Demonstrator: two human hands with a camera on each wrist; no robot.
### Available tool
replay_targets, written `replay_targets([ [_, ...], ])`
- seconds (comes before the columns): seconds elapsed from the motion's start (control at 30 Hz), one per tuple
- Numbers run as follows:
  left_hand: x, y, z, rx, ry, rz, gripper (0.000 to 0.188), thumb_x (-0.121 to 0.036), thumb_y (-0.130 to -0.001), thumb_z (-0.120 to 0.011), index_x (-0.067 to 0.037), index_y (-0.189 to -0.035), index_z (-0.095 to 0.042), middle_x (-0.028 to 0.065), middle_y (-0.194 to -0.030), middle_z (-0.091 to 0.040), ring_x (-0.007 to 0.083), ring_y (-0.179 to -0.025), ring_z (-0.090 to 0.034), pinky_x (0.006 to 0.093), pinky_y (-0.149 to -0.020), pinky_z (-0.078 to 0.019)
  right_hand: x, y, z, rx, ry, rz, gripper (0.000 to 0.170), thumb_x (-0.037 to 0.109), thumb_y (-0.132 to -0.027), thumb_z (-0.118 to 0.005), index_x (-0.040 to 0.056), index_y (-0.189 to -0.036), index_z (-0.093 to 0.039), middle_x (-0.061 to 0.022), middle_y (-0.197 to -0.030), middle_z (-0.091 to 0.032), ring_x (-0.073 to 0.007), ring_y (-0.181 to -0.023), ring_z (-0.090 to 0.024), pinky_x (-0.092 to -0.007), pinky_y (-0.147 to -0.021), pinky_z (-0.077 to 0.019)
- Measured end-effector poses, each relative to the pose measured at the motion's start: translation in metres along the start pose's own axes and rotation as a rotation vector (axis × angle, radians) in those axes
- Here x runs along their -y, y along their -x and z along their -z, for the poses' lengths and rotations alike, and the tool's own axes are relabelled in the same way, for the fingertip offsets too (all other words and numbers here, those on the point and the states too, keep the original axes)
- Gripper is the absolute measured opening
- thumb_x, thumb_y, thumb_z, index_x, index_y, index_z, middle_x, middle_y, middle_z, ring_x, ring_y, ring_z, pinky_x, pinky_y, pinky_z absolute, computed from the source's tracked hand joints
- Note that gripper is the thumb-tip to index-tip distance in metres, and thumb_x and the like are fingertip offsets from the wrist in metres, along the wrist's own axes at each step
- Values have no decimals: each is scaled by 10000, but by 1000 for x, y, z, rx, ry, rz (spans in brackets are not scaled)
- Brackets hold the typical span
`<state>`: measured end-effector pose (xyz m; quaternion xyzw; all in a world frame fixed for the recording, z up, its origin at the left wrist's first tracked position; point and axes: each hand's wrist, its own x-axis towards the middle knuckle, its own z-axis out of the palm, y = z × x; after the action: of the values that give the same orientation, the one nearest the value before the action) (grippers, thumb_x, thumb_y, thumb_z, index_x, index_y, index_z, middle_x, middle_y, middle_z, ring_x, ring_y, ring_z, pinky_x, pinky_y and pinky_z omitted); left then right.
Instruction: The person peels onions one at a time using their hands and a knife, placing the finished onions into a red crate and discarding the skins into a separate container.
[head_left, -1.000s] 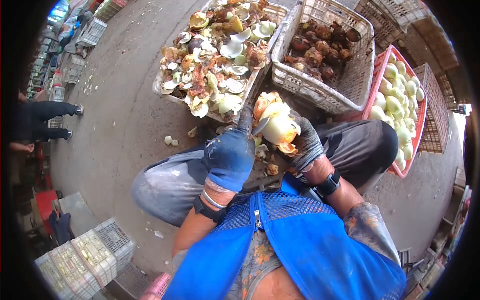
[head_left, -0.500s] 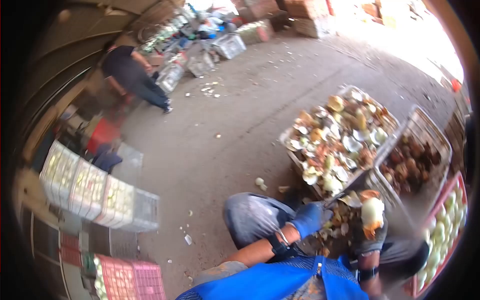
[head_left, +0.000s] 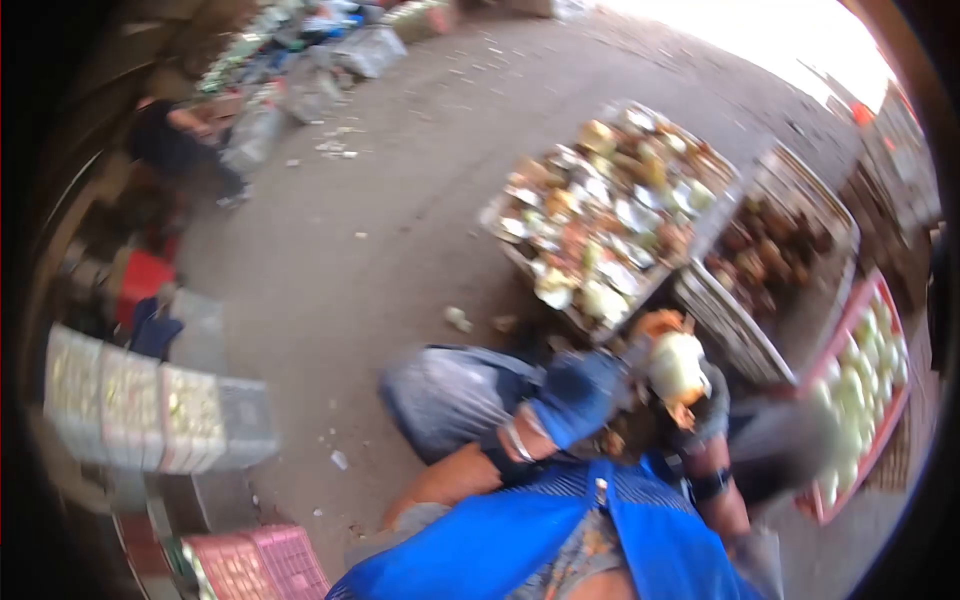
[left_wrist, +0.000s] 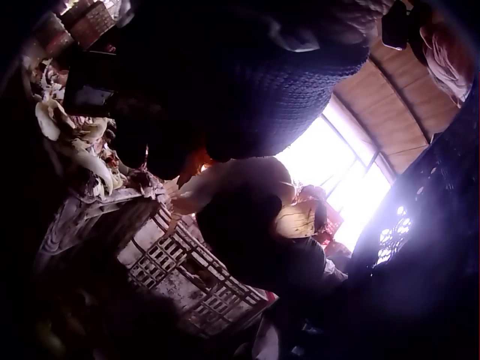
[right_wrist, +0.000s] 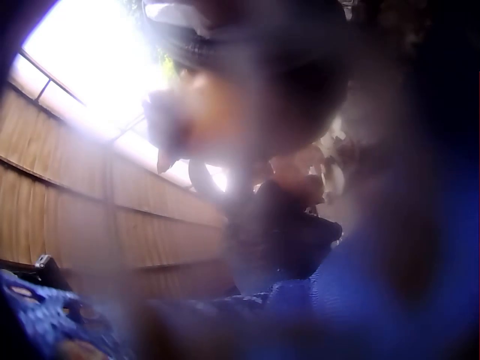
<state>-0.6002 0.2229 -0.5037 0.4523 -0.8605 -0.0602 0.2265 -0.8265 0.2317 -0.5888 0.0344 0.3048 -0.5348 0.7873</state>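
Note:
In the head view my left hand [head_left: 578,398], in a blue glove, grips a knife [head_left: 636,350] whose blurred blade points toward an onion. My right hand [head_left: 714,402], in a grey glove, holds that onion [head_left: 678,366] from beneath and its right side. The bulb is pale and bare around its middle, with orange-brown skin hanging at both ends. The left wrist view shows the onion [left_wrist: 259,174] between dark gloved fingers [left_wrist: 240,225], below the knit glove. The right wrist view is blurred; a dark gloved hand shows near its middle.
Just ahead is a crate heaped with onion peelings [head_left: 590,215]. To its right stand a crate of brown onions [head_left: 770,245] and a pink crate [head_left: 822,510] of peeled onions. Stacked crates [head_left: 135,405] line the left, with a bent-over person [head_left: 180,140] beyond. Scraps litter the floor.
The head view swung left, then partly back. The blade was at the onion one second ago, drew away to the left, and is now near it again. The right hand keeps holding the onion.

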Motion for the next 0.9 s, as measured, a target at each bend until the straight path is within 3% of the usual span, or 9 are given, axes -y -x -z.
replay_targets([
  [0.07,7,3,-12,-48,19,-30,738,-166,-812,-702,-86,-1514,-492,91,-676,-581,279,-562,-596,430,-530,-481,2,-13,31,4,87,48,522,394,-889,-694,58,-1284,-632,-136,-1157,-717,-339,-1036,-697,-496,-852,-606],
  [0.1,5,3,-11,-32,31,-2,728,-158,-807,-703,-97,-1505,-507,92,-678,-579,284,-562,-597,434,-528,-479,5,7,-10,149,98,32,487,352,-899,-695,72,-1293,-631,-124,-1141,-724,-318,-1039,-698,-479,-846,-604],
  [0.17,6,2,-10,-19,-2,35,720,-148,-801,-706,-121,-1497,-524,92,-673,-574,290,-560,-598,442,-523,-475,4,19,-29,299,-25,25,536,186,-905,-643,-2,-1396,-539,-134,-1285,-651,-261,-1147,-641,-401,-1012,-519],
  [0.47,0,-1,3,64,-86,130,646,-92,-817,-691,-226,-1443,-601,135,-835,-710,327,-694,-694,448,-619,-542,3,13,-27,235,100,146,544,121,-855,-690,-29,-1360,-553,-133,-1253,-654,-249,-1136,-638,-354,-1009,-506],
  [0.53,6,0,-1,43,-97,64,651,-134,-797,-717,-156,-1436,-594,91,-672,-598,299,-580,-626,440,-534,-492,6,11,-20,276,179,106,538,127,-831,-708,-18,-1334,-583,-111,-1252,-658,-238,-1123,-636,-345,-1007,-505],
  [0.67,5,0,1,83,34,144,590,-124,-822,-701,-161,-1406,-620,130,-698,-631,329,-623,-651,449,-571,-522,1,12,-13,197,571,298,537,92,-743,-705,1,-1269,-646,-72,-1206,-679,-214,-1115,-629,-326,-993,-504],
  [0.77,18,5,-21,47,186,371,408,-130,-878,-667,-150,-1284,-701,216,-841,-696,400,-775,-693,482,-662,-554,9,25,-34,187,508,125,564,201,-718,-697,-15,-1238,-671,-98,-1212,-679,-211,-1131,-624,-343,-1002,-499],
  [0.87,40,-1,-14,149,264,469,445,-123,-913,-641,-122,-1357,-643,250,-974,-702,436,-899,-685,466,-745,-565,1,33,-37,191,700,183,669,233,-699,-705,-11,-1318,-631,-113,-1216,-673,-224,-1096,-638,-352,-992,-509],
  [0.9,40,-1,-8,202,239,438,426,-144,-938,-642,-58,-1355,-632,234,-1014,-729,365,-889,-727,419,-766,-569,2,32,-37,185,701,182,669,233,-699,-705,-11,-1318,-631,-113,-1216,-673,-224,-1096,-638,-352,-992,-509],
])
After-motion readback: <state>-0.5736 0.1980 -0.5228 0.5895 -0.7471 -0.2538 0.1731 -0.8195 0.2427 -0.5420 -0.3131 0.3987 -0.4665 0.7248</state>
